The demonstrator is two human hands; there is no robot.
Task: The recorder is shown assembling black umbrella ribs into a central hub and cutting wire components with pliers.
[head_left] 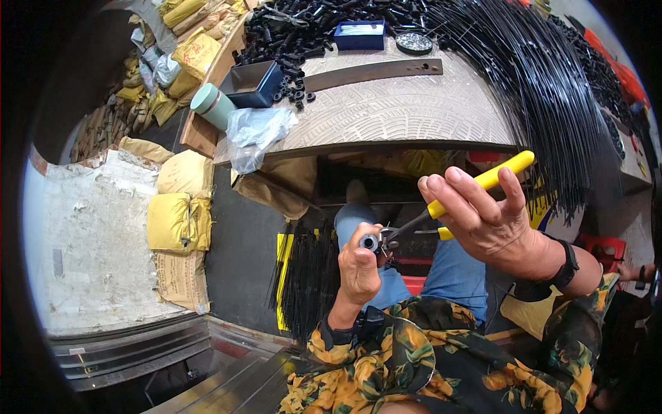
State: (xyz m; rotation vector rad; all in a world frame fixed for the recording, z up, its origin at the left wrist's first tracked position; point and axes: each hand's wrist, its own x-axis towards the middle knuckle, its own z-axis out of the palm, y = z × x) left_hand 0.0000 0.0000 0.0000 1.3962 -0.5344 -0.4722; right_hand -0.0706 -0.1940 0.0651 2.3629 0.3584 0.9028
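Note:
In front of my lap, my left hand [360, 272] is closed round a small dark cylindrical part [369, 242], whose round, light-rimmed end faces up. My right hand [483, 217] grips a pair of pliers with yellow handles [514, 168]. One handle lies across the fingers and sticks out past them to the upper right, while the other runs below, partly hidden by the hand. The metal jaws reach the side of the part by my left fingers. Whether they are clamped on it I cannot make out.
Beyond my knees stands a worktable [400, 117] with heaped black parts [296, 31], a blue box [252, 84], a flat metal bar [376, 74], a green cup [212, 105] and a plastic bag [256, 134]. Long black rods [545, 90] overhang its right side; more rods [310, 283] stand left of my legs.

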